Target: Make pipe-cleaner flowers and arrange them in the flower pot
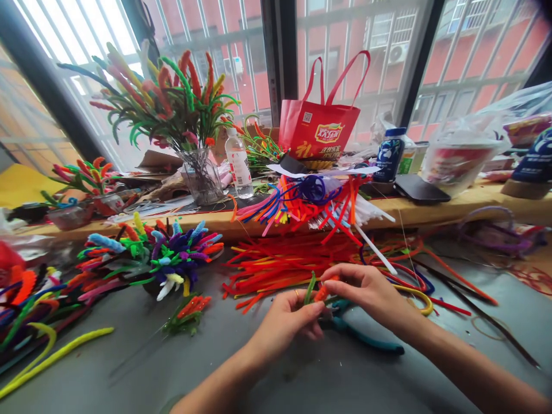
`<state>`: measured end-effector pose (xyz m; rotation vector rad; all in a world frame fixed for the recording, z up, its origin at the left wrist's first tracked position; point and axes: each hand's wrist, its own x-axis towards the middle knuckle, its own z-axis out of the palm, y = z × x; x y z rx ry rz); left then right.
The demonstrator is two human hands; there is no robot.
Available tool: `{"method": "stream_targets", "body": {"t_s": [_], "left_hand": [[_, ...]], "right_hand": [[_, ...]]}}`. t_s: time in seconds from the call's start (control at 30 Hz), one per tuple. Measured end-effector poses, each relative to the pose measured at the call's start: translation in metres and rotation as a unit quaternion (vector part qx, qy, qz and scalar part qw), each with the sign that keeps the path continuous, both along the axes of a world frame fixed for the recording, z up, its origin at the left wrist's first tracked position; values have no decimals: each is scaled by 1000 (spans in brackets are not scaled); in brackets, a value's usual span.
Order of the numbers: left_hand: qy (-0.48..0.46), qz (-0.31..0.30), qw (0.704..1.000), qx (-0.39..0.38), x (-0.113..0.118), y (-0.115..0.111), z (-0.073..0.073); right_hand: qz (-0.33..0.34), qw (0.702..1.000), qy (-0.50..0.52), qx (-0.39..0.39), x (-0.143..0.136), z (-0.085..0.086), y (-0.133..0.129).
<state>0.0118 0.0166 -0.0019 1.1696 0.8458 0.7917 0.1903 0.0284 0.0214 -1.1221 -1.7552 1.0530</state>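
Observation:
My left hand (287, 321) is closed around the base of a small orange and green pipe-cleaner flower (321, 293), thumb and fingers pinched together. A green tip pokes up beside the orange part. From the other side my right hand (367, 288) pinches the orange part between thumb and fingertips. My fingers hide much of the piece. Just below and behind my hands lie teal-handled pliers (373, 342), their jaws partly covered. On the grey table to the left rests another orange and green pipe-cleaner flower (192, 310) on a thin stem.
Loose red pipe cleaners (280, 264) lie beyond my hands. Bunches of multicoloured pipe-cleaner flowers (172, 253) are at the left. On the wooden ledge (431, 213) stand a vase of flowers (200, 178), a water bottle (238, 164), a red bag (317, 126) and a blue bottle (389, 155).

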Motion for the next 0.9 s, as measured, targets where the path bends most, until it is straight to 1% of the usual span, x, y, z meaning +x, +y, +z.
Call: {"method": "stream_targets", "body": {"t_s": [0.1,0.17,0.23,0.27,0.3,0.37,0.43,0.47,0.6,0.67,0.73,0.77,0.8,0.83,0.87,0.9], "left_hand": [[-20,39,999,-10,-1,0,0],[-14,53,998,-20,-1,1,-1],[-6,62,998,-34,-1,1,-2],[-6,67,997,-40,-1,1,-3],[-7,73,996,-46,-1,1,-4],[-12,89,994,-56,0,1,-5],[-20,101,993,-64,0,2,-5],[-27,103,992,-69,0,1,-5],[-53,100,990,-84,0,0,-2],[-61,108,988,-88,-1,-1,-2],[-67,115,987,-95,-1,-2,-2],[-69,115,986,-98,-1,-2,-2],[-71,114,986,-101,-1,-2,-2],[-72,114,985,-104,-1,-2,-1],[-73,116,985,-107,-1,-2,-1],[-76,117,984,-109,-1,-2,0]], "right_hand": [[34,999,-15,-1,-3,-3,-2],[30,999,-31,13,-5,-3,-4],[16,997,-57,52,-7,-4,-6],[11,993,-78,87,-9,-5,-7],[7,986,-103,132,-9,-6,-9],[4,959,-161,234,-10,-10,-10],[6,932,-201,303,-11,-14,-11],[6,925,-209,317,-10,-15,-11],[-5,917,-208,340,-8,-18,-7],[-1,902,-222,371,-6,-19,-7],[17,890,-232,392,-6,-19,-7],[21,891,-226,393,-6,-18,-8],[20,900,-210,381,-6,-17,-8],[12,919,-186,348,-7,-16,-8],[3,943,-152,295,-7,-15,-8],[-1,968,-111,224,-8,-14,-7]]}}
